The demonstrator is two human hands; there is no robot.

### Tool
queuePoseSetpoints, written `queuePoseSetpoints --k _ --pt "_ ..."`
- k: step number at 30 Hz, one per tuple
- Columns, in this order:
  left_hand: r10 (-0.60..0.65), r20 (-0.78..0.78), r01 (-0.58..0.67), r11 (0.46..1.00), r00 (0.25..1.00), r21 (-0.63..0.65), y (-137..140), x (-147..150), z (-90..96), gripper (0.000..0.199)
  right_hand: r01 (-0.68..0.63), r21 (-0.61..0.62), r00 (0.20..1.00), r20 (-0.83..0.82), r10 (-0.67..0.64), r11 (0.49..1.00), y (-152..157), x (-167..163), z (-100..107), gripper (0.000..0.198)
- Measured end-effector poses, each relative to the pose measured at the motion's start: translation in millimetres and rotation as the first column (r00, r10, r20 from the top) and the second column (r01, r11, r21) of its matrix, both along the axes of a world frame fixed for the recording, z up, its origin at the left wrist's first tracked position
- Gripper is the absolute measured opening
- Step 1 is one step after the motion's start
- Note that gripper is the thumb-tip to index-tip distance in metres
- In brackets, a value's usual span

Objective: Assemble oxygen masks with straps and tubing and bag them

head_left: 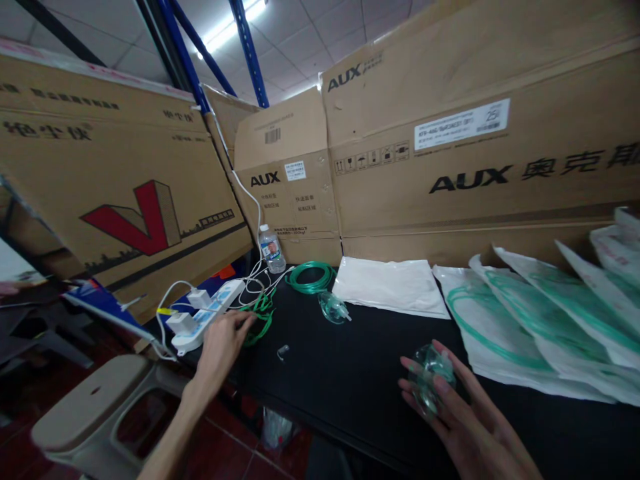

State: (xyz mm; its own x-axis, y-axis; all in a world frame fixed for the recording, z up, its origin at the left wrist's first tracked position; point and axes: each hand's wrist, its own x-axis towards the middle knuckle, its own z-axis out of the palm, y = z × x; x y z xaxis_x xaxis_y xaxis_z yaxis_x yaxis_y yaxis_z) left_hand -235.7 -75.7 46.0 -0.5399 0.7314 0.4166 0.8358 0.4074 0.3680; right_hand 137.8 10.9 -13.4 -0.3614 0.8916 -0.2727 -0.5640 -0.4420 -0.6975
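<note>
On the left, my left hand (227, 337) reaches to a small pile of thin green straps (264, 308) and its fingertips are closed on a strap at the pile's edge. My right hand (463, 407) is wrapped loosely round a clear green-tinted plastic mask (431, 377), held over the front of the black table. A second clear mask (334, 308) lies at the middle back, beside a coil of green tubing (310, 277). Between my hands a small clear plastic piece (283, 351) rests on the table.
A white power strip (213, 313) with plugs and cables lies at the left edge, near a water bottle (271, 250). A white pouch (393, 287) lies at the back. Several pouches with green tubing (500, 327) overlap at right. Cardboard walls (425, 160) surround the table; a stool (95, 400) stands left.
</note>
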Motion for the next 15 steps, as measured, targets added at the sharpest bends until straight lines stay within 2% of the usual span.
queuePoseSetpoints --k 3,7,11,15 --pt "0.081 0.013 -0.082 0.987 0.997 0.141 5.5 -2.1 36.7 0.032 0.018 -0.002 1.000 0.014 -0.018 1.000 -2.1 -1.8 6.9 0.114" --pt "0.137 0.064 -0.151 0.915 0.988 0.373 19.7 2.1 99.0 0.040 0.025 0.004 1.000 0.018 -0.025 1.000 -4.2 -2.0 11.5 0.114" --pt "-0.023 0.087 -0.026 0.847 0.996 0.532 37.1 27.4 150.3 0.046 0.025 0.008 1.000 0.015 -0.025 1.000 -5.7 -1.6 11.6 0.112" --pt "-0.162 0.037 0.100 0.757 0.986 0.646 58.5 55.3 181.7 0.035 0.027 0.055 1.000 -0.015 -0.026 0.998 -4.4 -1.1 6.5 0.106"
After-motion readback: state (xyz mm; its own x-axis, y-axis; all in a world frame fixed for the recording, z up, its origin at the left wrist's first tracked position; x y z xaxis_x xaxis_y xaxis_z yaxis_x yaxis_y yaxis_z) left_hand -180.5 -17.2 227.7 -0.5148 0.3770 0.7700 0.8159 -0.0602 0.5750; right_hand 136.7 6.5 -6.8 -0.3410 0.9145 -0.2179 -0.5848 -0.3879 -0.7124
